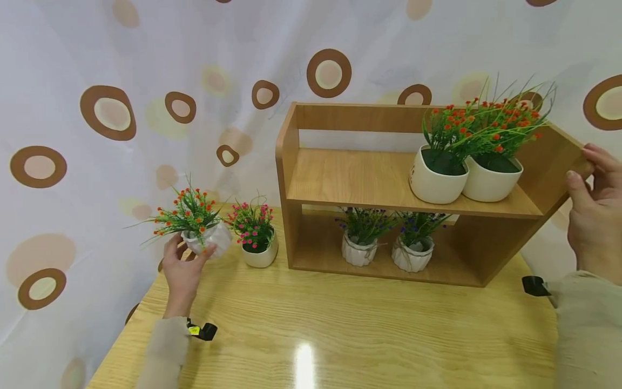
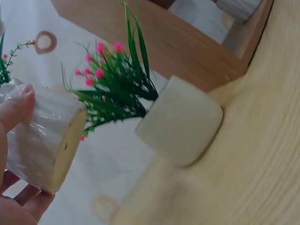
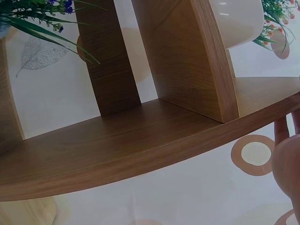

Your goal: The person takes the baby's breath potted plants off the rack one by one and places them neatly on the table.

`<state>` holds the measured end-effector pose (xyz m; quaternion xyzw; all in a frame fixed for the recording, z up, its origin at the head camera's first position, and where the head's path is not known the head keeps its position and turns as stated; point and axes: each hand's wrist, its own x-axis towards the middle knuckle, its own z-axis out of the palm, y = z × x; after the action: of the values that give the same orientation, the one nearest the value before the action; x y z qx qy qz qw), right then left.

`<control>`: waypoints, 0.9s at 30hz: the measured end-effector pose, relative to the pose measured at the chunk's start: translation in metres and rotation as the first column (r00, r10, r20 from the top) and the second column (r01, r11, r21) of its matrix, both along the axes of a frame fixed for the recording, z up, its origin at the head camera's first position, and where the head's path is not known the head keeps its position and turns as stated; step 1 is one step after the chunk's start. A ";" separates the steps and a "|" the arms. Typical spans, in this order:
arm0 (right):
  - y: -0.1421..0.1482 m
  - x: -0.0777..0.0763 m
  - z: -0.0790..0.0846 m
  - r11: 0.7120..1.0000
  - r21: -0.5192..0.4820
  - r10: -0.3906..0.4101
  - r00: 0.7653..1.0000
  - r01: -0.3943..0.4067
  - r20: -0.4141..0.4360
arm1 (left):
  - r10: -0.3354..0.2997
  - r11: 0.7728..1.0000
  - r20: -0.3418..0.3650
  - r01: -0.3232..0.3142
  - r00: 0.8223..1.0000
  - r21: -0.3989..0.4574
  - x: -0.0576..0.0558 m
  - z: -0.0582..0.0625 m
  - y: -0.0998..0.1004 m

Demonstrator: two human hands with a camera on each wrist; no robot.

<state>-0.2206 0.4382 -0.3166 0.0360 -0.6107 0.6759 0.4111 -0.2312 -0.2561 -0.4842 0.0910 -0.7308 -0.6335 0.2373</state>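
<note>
My left hand (image 1: 186, 267) grips a ribbed white pot (image 1: 214, 240) of orange flowers, tilted with its blossoms to the left. In the left wrist view the bare underside of that ribbed pot (image 2: 42, 136) shows, raised off the table. Just right of it a smooth cream pot (image 1: 259, 251) of pink flowers stands on the table. My right hand (image 1: 600, 210) holds the upper front corner of the wooden shelf's (image 1: 563, 178) right side panel, thumb in front and fingers behind. Only part of that hand (image 3: 288, 159) appears at the right wrist view's edge.
Two cream pots of orange flowers (image 1: 439, 178) stand on the upper shelf at the right. On the lower shelf are two ribbed white pots (image 1: 359, 249) of purple flowers, tied with string. The shelf rests on a light wooden table (image 1: 340, 324) before a patterned curtain (image 1: 243, 43).
</note>
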 end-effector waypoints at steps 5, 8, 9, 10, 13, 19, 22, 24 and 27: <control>0.001 0.001 0.002 1.000 0.019 -0.012 1.000 0.012 0.015 | -0.009 1.000 0.053 0.008 0.999 0.005 -0.005 -0.011 -0.007; 0.001 0.002 0.002 1.000 0.016 -0.016 0.999 0.016 0.028 | -0.002 1.000 0.081 0.001 0.997 0.015 -0.007 -0.018 -0.009; 0.001 0.002 0.002 1.000 0.013 -0.014 1.000 0.014 0.025 | 0.003 1.000 0.091 -0.004 0.996 0.015 -0.007 -0.020 -0.010; 0.001 0.002 0.002 1.000 0.010 -0.012 1.000 0.012 0.020 | 0.004 1.000 0.100 -0.005 0.995 0.018 -0.008 -0.021 -0.011; 0.001 0.002 0.002 1.000 -0.002 -0.005 1.000 0.005 -0.005 | 0.009 1.000 0.127 -0.012 0.992 0.026 -0.011 -0.026 -0.012; 0.001 0.002 0.003 1.000 0.002 -0.009 1.000 0.009 0.009 | 0.012 0.999 0.178 -0.017 0.984 0.031 -0.015 -0.031 -0.013; 0.000 0.000 0.002 1.000 -0.003 -0.002 1.000 0.002 -0.015 | 0.006 1.000 0.211 -0.012 0.977 0.025 -0.016 -0.032 -0.014; 0.000 -0.002 0.001 1.000 -0.018 0.014 0.998 -0.015 -0.055 | 0.007 1.000 0.230 -0.011 0.973 0.017 -0.016 -0.032 -0.014; -0.001 -0.003 -0.002 0.998 -0.042 0.045 0.991 -0.050 -0.126 | 0.009 1.000 0.236 -0.013 0.972 0.015 -0.016 -0.033 -0.014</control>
<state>-0.2241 0.4370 -0.3184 0.0834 -0.5673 0.6956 0.4330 -0.2473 -0.2705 -0.5175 0.1716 -0.7481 -0.6228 0.1514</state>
